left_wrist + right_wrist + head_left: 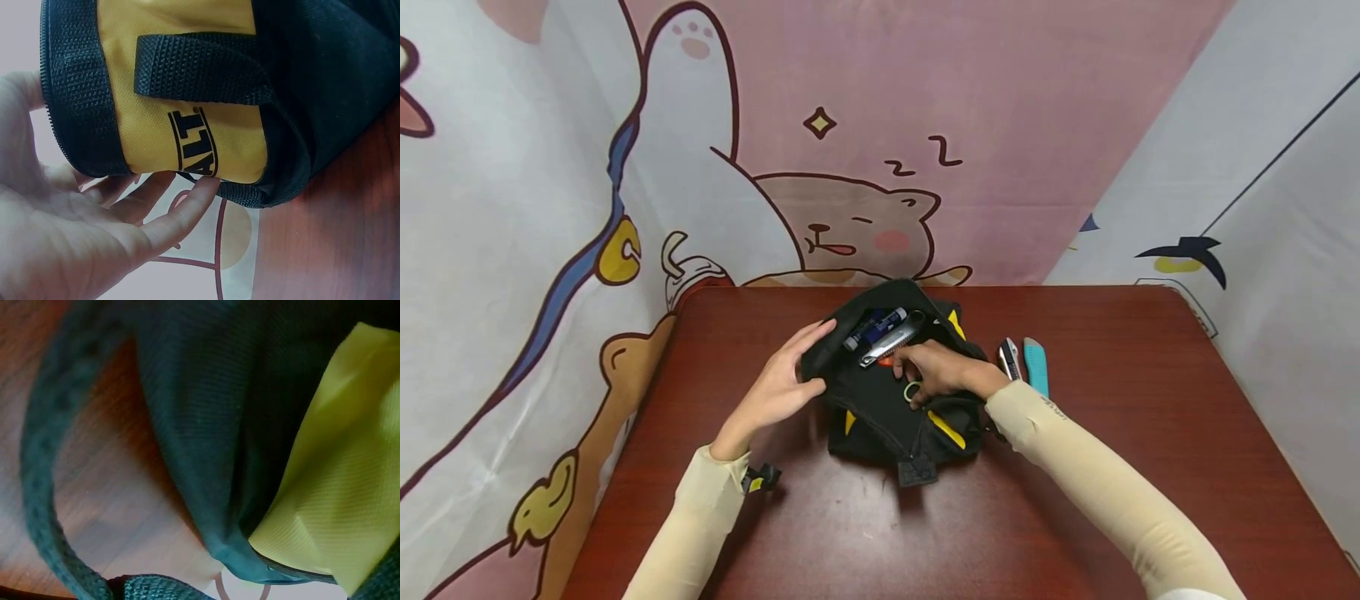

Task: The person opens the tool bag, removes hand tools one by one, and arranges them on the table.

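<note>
A black and yellow tool bag [880,425] lies on the table with its top unzipped. My left hand [782,379] holds the bag's left rim; in the left wrist view its fingers [181,219] lie along the yellow end panel, below a black webbing loop [200,69]. My right hand [943,371] reaches inside, fingers curled, pinching a pale green ring [912,392] whose remaining part is hidden. Just beyond these fingers lie a silver utility knife [891,340], dark blue cylinders [883,325] and a bit of orange [886,362].
Right of the bag, a teal-handled tool [1036,367] and a silver and black cutter [1008,358] lie on the reddish-brown table [1150,467], partly behind the right forearm. A black strap [44,487] loops out beside the bag. Printed cloth [1037,125] hangs behind the table.
</note>
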Motion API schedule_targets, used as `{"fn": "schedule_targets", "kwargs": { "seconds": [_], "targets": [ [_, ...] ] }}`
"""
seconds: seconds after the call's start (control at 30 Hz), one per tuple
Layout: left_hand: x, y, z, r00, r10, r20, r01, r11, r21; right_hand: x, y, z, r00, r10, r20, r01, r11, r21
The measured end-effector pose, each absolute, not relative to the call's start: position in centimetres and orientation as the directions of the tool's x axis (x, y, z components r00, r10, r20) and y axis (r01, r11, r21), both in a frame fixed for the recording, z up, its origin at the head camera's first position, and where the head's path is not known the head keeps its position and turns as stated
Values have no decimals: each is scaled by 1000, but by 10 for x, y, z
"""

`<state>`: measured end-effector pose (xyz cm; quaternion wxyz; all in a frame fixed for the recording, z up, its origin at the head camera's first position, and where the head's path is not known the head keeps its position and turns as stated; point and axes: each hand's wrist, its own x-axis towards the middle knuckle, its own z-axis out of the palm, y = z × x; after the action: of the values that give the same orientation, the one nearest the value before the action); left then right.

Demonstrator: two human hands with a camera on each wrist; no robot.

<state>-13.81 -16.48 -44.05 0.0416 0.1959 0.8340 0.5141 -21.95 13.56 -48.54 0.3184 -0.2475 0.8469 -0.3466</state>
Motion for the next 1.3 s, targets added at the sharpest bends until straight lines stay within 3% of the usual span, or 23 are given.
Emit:
{"fn": "schedule_targets", "kwargs": {
  "seconds": [0.03, 0.1, 0.17, 0.57, 1.03, 1.3],
  "targets": [
    [-138, -165, -441, -920, 369, 132, 284, 395, 874, -220, 136, -485, -671, -655, -346, -248, 638, -729],
    [-138, -165, -441, -920, 369, 132, 284, 398, 872, -221, 139, -484, -663, -706, -248, -465, 648, -603],
    [-138, -165, -442, -920, 369, 134, 287, 399, 871, -222, 140, -483, -656, -726, -206, -541, 642, -543],
    [-138, -165, -442, -923, 365, 125, 275, 397, 876, -223, 140, -481, -617, -783, -85, -658, 572, -490],
    [-138, -165, -441, -922, 363, 137, 285, 395, 873, -223, 144, -477, -650, -754, -92, -555, 554, -621],
    [-137, -164, -441, -919, 367, 145, 294, 392, 872, -223, 144, -476, -677, -736, -5, -558, 517, -649]
  ]
}}
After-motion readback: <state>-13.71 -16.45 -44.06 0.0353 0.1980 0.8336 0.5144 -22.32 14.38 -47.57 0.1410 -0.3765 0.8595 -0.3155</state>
